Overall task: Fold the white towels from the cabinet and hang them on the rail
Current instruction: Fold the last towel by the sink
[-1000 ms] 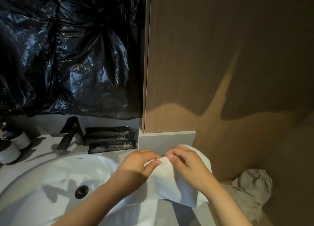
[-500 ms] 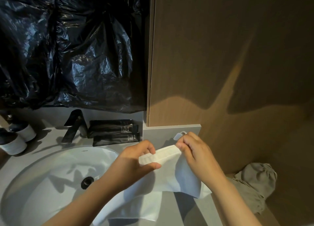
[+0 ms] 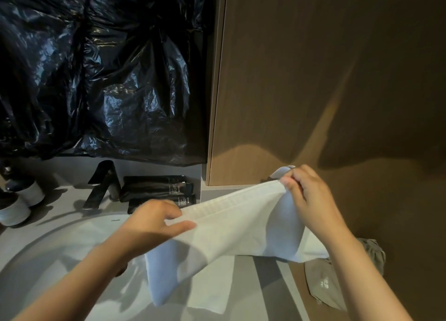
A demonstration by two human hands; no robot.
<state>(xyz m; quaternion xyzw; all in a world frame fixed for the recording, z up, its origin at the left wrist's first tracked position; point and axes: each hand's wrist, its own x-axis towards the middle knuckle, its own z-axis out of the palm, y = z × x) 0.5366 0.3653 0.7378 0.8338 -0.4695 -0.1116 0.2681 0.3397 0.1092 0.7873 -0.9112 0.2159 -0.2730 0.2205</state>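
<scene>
Pinching the top edge of a white towel (image 3: pixel 231 224) at each end, the left hand (image 3: pixel 154 221) and right hand (image 3: pixel 311 200) hold it stretched above the sink counter (image 3: pixel 263 294).

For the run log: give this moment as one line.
white towel: held stretched above sink | left hand: pinches top edge | right hand: pinches top corner | rail: unseen

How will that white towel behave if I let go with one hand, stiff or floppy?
Probably floppy: the white towel sags between the left hand and the right hand, its lower folds hanging limp. Likely light too, since finger pinches alone hold it up.
</scene>
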